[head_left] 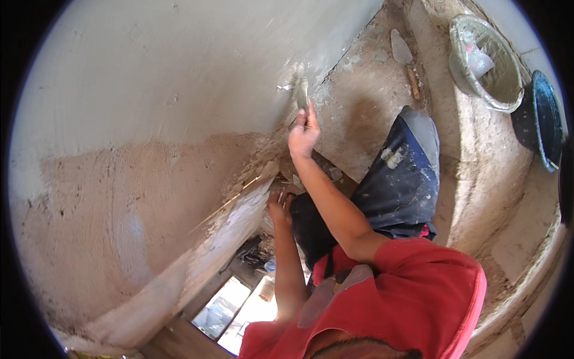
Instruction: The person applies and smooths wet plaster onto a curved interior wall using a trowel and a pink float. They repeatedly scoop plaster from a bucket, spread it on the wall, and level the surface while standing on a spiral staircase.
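My right hand (304,139) is closed around a small flat scraper (302,94), its blade smeared with pale plaster. The blade is against the lower edge of the grey plastered wall (149,72), beside a wet, shiny patch. My left hand (279,206) is lower down, near the bare end of the wall's ledge, with its fingers apart and no tool visible in it. Its fingertips are partly in shadow. Below the smooth grey coat, the wall shows a rough brown layer (119,203).
A trowel (402,51) with a wooden handle lies on the dusty floor. At the upper right stand a plaster-coated bucket (460,72) with a pale plastic piece inside and a dark blue tub (543,119). My plaster-spotted knees (397,173) are bent beside the wall.
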### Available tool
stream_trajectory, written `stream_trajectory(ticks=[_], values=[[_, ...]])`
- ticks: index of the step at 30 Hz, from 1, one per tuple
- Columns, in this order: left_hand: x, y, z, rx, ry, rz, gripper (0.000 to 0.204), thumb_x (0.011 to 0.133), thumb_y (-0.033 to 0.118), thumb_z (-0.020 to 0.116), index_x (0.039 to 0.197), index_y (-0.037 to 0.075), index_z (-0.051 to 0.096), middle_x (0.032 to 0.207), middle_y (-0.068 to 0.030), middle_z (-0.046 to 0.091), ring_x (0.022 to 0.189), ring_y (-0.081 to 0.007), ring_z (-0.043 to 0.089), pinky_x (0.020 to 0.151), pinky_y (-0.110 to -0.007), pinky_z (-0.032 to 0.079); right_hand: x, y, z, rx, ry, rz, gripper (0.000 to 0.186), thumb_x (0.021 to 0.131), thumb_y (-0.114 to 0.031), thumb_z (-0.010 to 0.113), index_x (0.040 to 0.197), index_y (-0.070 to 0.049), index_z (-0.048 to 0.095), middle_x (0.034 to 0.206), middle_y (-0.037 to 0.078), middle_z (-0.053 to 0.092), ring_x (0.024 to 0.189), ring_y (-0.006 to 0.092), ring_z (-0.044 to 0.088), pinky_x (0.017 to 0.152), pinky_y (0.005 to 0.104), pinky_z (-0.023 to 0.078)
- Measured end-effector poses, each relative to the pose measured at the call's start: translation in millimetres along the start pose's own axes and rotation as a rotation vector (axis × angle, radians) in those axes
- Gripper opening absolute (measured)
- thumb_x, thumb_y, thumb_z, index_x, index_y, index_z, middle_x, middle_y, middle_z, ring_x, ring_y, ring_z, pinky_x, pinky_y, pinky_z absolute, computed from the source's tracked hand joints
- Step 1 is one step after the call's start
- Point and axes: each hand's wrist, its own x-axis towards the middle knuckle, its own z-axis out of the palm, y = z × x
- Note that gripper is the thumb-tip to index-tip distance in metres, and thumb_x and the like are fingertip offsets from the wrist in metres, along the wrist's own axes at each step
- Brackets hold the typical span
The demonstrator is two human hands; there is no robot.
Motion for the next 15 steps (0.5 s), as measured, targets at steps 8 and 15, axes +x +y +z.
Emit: stream_trajectory(ticks=[8,15], values=[[18.3,-25.6,-90.1,-0.044,0.139,-0.042,0.06,0.104,0.024,0.054,0.155,-0.002,0.036,0.149,-0.0194,0.051,0.13,-0.0347,0.058,0.101,-0.046,0.054,-72.7,45.2,51.9,-0.309,-0.15,-0.318,0.068,0.09,0.013,0.053,0.155,-0.008,0.047,0.145,0.024,0.059,0.113,0.0294,0.07,0.097,0.0359,0.057],[-0.3,-22.7,-71.6,-0.071,0.119,-0.006,0.058,0.105,0.024,0.051,0.155,-0.002,0.037,0.152,-0.0193,0.049,0.133,-0.0342,0.056,0.101,-0.046,0.054,-43.2,67.9,-42.8,-0.181,-0.029,0.254,0.019,0.101,0.002,0.051,0.111,-0.003,0.067,0.096,-0.001,0.063,0.086,0.0103,0.058,0.073,0.0263,0.049]])
